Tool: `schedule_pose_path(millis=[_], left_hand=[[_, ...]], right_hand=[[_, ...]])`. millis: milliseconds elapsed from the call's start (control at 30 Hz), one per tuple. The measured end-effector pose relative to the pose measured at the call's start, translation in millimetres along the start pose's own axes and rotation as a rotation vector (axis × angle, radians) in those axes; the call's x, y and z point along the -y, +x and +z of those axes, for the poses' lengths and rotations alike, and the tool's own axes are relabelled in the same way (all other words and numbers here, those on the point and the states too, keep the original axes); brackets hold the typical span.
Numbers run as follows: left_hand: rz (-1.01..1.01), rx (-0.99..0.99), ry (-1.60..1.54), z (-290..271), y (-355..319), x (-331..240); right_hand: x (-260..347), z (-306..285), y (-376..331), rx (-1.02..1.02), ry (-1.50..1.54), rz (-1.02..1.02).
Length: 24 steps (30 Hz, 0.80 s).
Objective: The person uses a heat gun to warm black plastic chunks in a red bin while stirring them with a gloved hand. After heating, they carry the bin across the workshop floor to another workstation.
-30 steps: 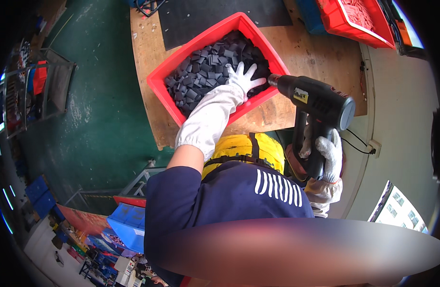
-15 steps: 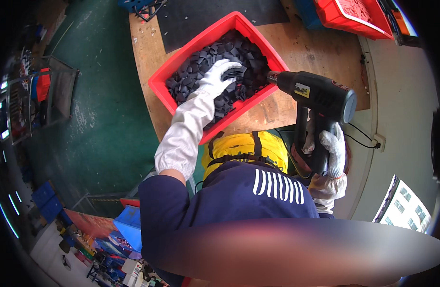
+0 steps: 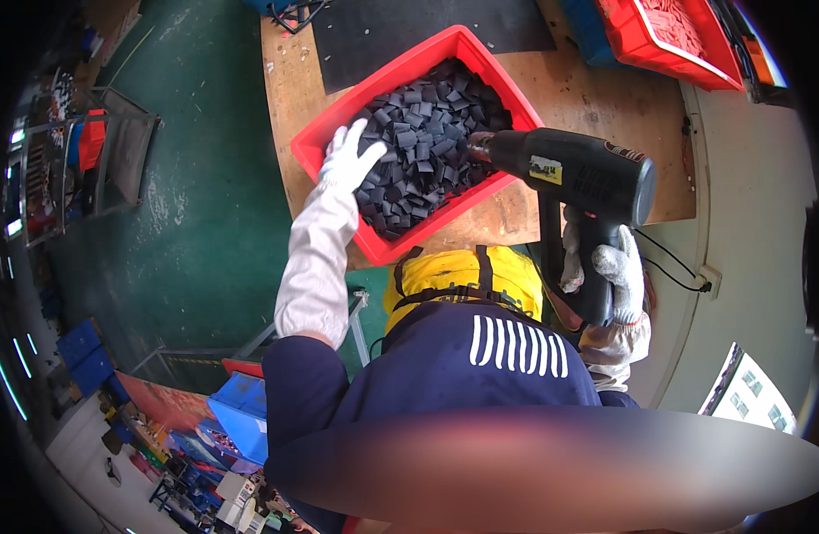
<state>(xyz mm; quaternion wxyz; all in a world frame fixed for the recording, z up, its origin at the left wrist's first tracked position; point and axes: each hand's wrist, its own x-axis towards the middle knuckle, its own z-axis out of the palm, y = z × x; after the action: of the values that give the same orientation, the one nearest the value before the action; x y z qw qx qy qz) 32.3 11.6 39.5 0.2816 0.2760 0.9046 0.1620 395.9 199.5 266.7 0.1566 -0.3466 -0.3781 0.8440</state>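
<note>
Gripping heat gun (image 3: 596, 173): right hand (image 3: 619, 271). Splaying, seemingly empty, over red bin (image 3: 374, 91): left hand (image 3: 345, 160). Black pieces (image 3: 423, 138) are lying loose; amount finished unclear.

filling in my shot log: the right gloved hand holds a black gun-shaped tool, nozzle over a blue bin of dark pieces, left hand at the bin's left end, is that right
Not quite: the head view shows the bin is red, not blue. The rest stands: right hand on the black gun-shaped tool, nozzle over the dark pieces, left hand at its left end.
</note>
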Motion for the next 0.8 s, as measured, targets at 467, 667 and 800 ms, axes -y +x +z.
schedule_pose_path(millis=[467,667,800], left_hand=[[0.566,0.88,0.196,-9,86,-91],[0.159,0.22,0.195,49,130,-130],[0.307,0.407,0.577,68,109,-158]], right_hand=[[7,-23,-16,-0.228,-0.06,-0.083],[4,-31,-19,-0.251,-0.047,-0.137],[8,-20,-21,-0.256,-0.028,-0.146]])
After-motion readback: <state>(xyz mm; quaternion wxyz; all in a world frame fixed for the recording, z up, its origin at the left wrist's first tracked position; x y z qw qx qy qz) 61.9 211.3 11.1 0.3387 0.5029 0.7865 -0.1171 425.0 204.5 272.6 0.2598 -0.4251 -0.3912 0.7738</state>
